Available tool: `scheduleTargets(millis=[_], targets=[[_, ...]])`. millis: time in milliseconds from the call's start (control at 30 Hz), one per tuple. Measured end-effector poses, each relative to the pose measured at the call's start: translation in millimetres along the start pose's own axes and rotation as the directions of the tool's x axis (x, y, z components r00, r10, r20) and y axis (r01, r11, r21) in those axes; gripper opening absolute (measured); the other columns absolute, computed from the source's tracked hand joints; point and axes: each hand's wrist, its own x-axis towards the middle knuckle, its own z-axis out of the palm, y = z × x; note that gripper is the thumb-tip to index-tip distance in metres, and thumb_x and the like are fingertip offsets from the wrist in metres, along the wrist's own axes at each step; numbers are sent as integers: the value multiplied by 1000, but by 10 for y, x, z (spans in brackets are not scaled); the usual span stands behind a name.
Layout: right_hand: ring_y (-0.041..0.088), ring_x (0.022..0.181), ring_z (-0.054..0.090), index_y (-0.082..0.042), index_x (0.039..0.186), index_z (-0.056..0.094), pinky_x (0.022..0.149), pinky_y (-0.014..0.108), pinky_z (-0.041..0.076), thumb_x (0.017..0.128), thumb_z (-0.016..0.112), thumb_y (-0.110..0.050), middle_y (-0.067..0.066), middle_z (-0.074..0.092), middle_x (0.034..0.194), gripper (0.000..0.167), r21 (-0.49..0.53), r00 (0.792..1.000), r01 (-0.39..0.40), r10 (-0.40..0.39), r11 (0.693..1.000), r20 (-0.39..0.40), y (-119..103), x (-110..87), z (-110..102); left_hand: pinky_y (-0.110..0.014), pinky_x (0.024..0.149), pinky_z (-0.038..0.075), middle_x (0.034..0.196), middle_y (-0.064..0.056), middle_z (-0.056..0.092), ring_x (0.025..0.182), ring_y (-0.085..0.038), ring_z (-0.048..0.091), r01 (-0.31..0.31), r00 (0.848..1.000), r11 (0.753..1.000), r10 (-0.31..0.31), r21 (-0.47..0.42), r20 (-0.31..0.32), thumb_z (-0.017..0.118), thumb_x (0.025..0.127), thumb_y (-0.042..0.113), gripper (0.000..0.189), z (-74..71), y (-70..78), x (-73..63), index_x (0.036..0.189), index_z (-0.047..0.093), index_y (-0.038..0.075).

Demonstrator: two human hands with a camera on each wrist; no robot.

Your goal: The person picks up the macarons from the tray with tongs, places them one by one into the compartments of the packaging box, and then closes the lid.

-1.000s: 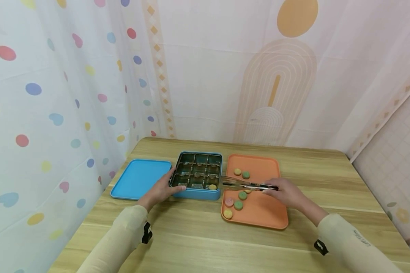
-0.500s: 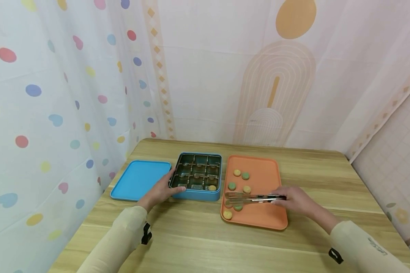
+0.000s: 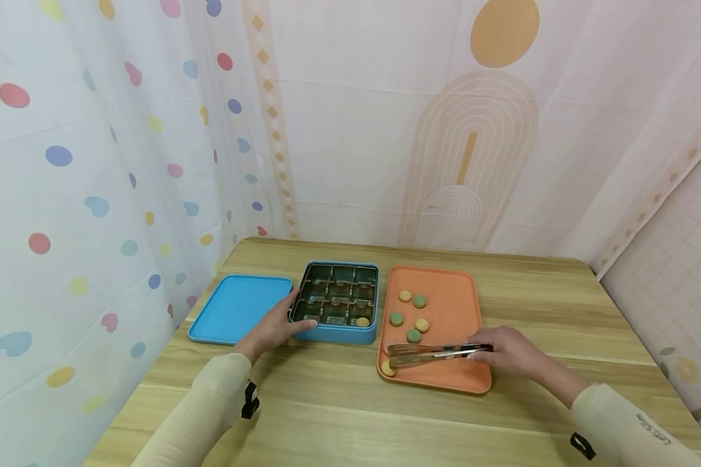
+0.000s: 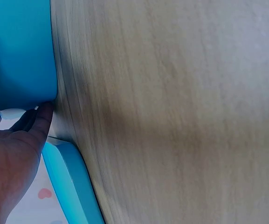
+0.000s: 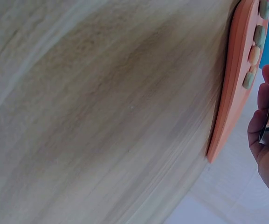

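My left hand (image 3: 276,327) holds the near left corner of the blue box (image 3: 341,335), its thumb along the front rim and its fingers at the left side. Inside, a dark divided insert (image 3: 337,299) has one yellow macaron (image 3: 362,322) in its near right compartment. My right hand (image 3: 505,350) grips metal tongs (image 3: 407,360), held low over the near left part of the orange tray (image 3: 452,292). Their tips overlap a pink macaron (image 3: 386,349) and lie right above a yellow macaron (image 3: 388,370). Several green and yellow macarons, such as a green macaron (image 3: 413,336), lie farther back on the tray.
A flat blue lid (image 3: 241,308) lies left of the box. Everything stands on a wooden table (image 3: 327,415). A patterned curtain (image 3: 350,130) hangs behind the table's far edge and along the left.
My right hand has brought the tongs from the box's right edge over the tray, then lower toward the near left macarons. My left hand has stayed at the box.
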Motion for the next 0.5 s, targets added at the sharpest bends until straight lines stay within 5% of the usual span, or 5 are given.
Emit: scheduleTargets(millis=[500], targets=[[-5,65,45,-10,108,75,57,20,40,90,74,-21,-9,70,95,20,-80,990,134,-136,988,-25,18,-16,44,-66,111,23,163,-22,10,146,-47,13,-8,1000,1000,8,11,-2,70,88,55,105,7,-16,5,161,8,12]])
